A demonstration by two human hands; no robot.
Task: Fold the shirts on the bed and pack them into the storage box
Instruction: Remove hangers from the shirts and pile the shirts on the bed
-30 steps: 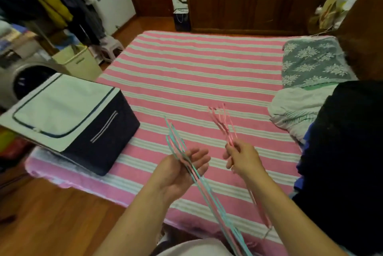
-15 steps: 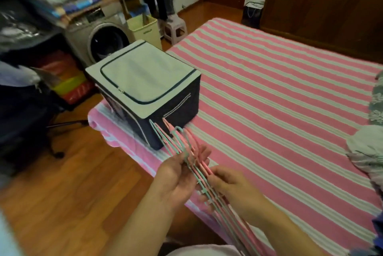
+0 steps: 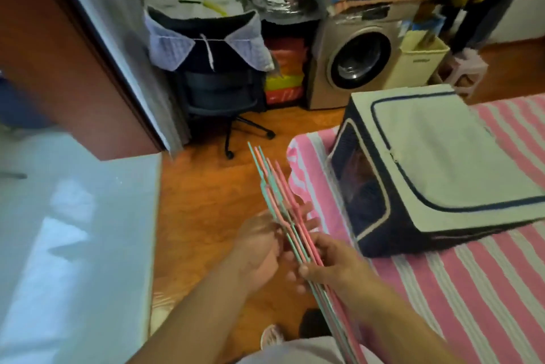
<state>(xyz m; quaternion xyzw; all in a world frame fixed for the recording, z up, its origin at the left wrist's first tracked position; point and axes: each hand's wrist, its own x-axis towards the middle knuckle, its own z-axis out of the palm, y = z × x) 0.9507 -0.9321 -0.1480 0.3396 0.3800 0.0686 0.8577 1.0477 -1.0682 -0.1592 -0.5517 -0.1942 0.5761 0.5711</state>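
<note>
Beside the striped bed (image 3: 472,290), both hands' fingers clasp a bundle of hangers (image 3: 283,210), left hand (image 3: 259,248) and right hand (image 3: 333,263), seemingly clearing them aside, the storage box (image 3: 436,163) zipped shut, needing opening next

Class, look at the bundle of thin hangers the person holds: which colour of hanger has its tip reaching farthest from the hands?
A teal hanger: its tip pokes out farthest over the wooden floor, beyond the pink hangers bundled beside it.

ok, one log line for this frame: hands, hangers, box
left hand: holds hangers | right hand: grips hangers | storage box: lid closed, on bed
</note>
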